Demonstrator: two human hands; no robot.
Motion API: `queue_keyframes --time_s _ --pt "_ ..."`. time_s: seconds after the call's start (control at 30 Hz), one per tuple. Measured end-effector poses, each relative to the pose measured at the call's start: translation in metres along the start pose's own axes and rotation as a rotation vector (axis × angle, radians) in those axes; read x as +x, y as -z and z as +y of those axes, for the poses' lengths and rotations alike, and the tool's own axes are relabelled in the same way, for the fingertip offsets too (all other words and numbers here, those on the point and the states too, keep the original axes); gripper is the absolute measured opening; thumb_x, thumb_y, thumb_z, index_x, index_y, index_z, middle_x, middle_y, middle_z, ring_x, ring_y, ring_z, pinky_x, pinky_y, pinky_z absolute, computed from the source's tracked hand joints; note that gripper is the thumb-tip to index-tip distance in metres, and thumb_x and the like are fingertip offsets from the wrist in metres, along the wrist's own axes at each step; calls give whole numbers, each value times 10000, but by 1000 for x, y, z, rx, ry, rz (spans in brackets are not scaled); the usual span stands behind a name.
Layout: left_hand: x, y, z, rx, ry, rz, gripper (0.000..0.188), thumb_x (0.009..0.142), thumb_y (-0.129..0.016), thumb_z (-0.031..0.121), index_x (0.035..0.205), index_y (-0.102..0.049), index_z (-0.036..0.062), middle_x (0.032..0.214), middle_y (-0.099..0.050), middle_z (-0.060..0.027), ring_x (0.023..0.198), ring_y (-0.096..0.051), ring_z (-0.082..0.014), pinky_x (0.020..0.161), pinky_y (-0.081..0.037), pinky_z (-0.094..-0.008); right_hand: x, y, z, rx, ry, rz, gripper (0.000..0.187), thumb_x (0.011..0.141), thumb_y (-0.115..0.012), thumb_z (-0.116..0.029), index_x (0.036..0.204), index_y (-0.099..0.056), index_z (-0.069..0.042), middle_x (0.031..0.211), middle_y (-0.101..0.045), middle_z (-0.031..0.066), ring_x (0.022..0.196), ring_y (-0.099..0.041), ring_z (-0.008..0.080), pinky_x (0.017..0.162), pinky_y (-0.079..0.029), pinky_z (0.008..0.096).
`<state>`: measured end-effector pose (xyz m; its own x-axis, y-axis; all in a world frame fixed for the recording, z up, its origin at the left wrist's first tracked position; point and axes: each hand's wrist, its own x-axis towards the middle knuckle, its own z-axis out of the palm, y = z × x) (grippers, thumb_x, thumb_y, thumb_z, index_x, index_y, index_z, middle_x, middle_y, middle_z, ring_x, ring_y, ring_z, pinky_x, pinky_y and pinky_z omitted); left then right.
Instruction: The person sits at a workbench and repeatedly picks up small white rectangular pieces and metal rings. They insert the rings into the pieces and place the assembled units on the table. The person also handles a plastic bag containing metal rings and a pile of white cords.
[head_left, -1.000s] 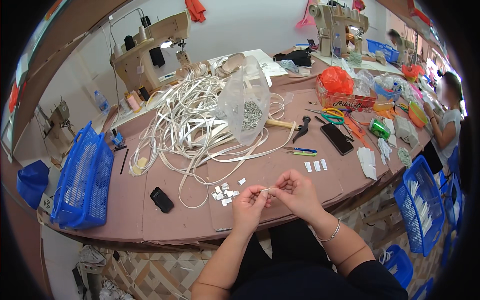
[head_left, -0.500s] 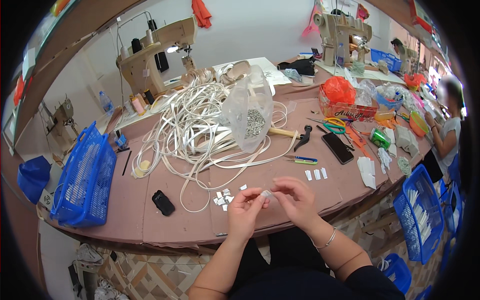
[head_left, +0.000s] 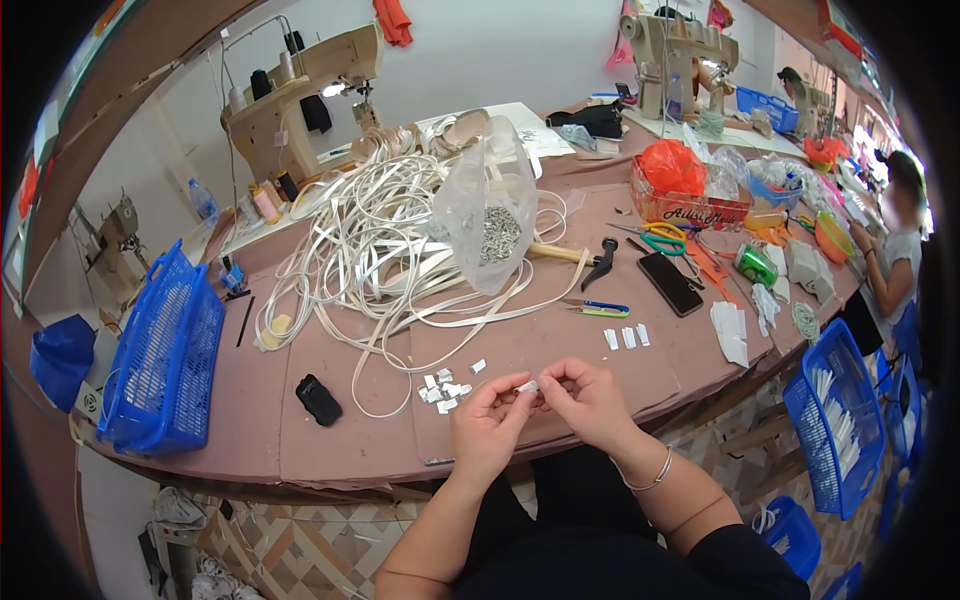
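Currently, the left hand (head_left: 487,425) grips a small white piece (head_left: 527,387) between thumb and fingers, above the near edge of the desk (head_left: 350,455). The right hand (head_left: 592,405) pinches at the piece's right end; its exact hold is partly hidden by its own fingers. Change noted: half a second ago the right fingers stood slightly off the piece and more of its face showed; now they are drawn in against it. Assessment: the piece is being worked by both hands and is not yet set down.

Beyond the left hand, a loose pile of white pieces (head_left: 443,391) is unaltered, one single white piece (head_left: 478,366) lying just apart from it. Beyond the right hand, three white strips (head_left: 629,338) remain in a row, near the thread snips (head_left: 606,309). Neither group is touched by the hands.
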<state>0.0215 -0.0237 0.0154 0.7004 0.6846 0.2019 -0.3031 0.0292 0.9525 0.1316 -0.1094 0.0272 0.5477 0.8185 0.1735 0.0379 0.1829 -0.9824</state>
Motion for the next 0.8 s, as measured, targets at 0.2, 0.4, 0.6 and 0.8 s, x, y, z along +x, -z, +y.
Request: queue_keyframes --time_s 0.2,0.4,0.6,0.8 --pt "1 8 -11 152 24 -21 101 884 -501 85 904 -545 -4 772 -568 -34 682 -533 -75 622 -447 -198 0 -3 14 -220 117 24 115 805 -590 -64 825 -576 49 739 -597 93 643 -608 123 582 -498 223" --pt "-16 35 -62 365 -18 83 128 919 -436 149 845 -477 54 646 -451 26 562 -411 -42 516 -364 -186 -5 3 40 -393 140 -7 113 789 -611 -79 802 -595 32 735 -597 105 595 -592 139 547 -481 238" --pt "-8 87 -50 670 -125 421 78 831 -562 99 811 -553 24 621 -492 -35 552 -470 -138 544 -400 -274 1 42 68 -701 226 184 78 764 -615 -61 791 -603 11 739 -586 133 570 -581 198 514 -457 267" --pt "16 77 -39 1337 -493 281 146 708 -650 81 852 -634 62 795 -538 -89 777 -515 -280 683 -416 -383 28 97 68 -1041 423 442 65 711 -596 -6 774 -584 -13 742 -570 131 719 -538 294 651 -442 362"
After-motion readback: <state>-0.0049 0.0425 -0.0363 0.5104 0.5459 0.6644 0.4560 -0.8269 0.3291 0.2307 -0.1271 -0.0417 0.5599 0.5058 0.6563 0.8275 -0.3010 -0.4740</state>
